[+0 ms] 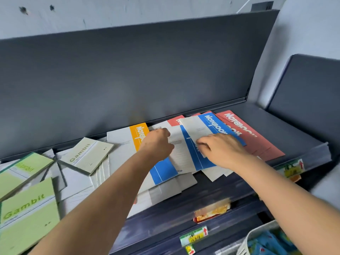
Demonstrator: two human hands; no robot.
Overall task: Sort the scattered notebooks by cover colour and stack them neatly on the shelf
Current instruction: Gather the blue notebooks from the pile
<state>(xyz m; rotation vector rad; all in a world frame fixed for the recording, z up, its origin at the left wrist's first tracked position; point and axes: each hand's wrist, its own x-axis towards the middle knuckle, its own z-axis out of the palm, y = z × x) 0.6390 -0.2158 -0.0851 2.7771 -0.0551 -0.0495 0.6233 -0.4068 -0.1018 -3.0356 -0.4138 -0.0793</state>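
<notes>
Right hand (222, 150) pinches the near edge of the top blue notebook (215, 124), centre-right on the shelf (287, 126). Its long axis runs upper left to lower right. Left hand (158, 144), fingers curled, grips the lower blue notebook (191, 159) just left. Red notebooks (257, 142) lie right, nearer the right hand.

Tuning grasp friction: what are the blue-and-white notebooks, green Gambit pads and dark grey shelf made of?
Blue-and-white notebook: thin printed card, matte; lies flat, fanned like sheets.
Green Gambit pad: thicker paper block under a matte card cover; its side edge shows depth.
Dark grey shelf: probably painted metal, satin; soft sheen and a folded rear lip, though laminate is possible.
</notes>
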